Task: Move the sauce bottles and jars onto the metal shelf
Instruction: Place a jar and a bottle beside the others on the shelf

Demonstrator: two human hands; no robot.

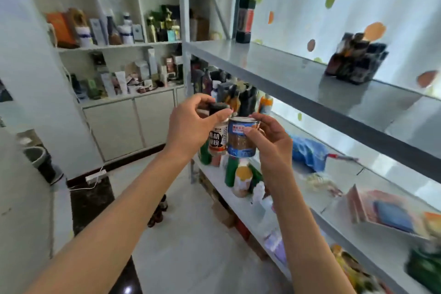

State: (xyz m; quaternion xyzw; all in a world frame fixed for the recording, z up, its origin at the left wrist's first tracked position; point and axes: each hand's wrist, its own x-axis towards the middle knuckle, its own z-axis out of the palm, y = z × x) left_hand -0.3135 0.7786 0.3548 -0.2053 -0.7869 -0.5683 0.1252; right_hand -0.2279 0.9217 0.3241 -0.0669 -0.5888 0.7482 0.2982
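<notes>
Left hand (pixel 191 124) pinches the pepper jar (pixel 218 137) by its cap, right hand (pixel 269 141) grips the tin (pixel 242 137); set both upright on the metal shelf (pixel 298 79).

I hold two containers side by side before me: the pepper jar (pixel 218 137) in my left hand (pixel 191 126), the tin (pixel 242 137) in my right hand (pixel 272 144), touching each other. Behind them, a cluster of bottles (pixel 229 95) stands on the metal shelf (pixel 298 74) unit's middle level. On the upper level, a tall bottle (pixel 245 18) stands far left, a pack of bottles (pixel 355 59) to the right.
</notes>
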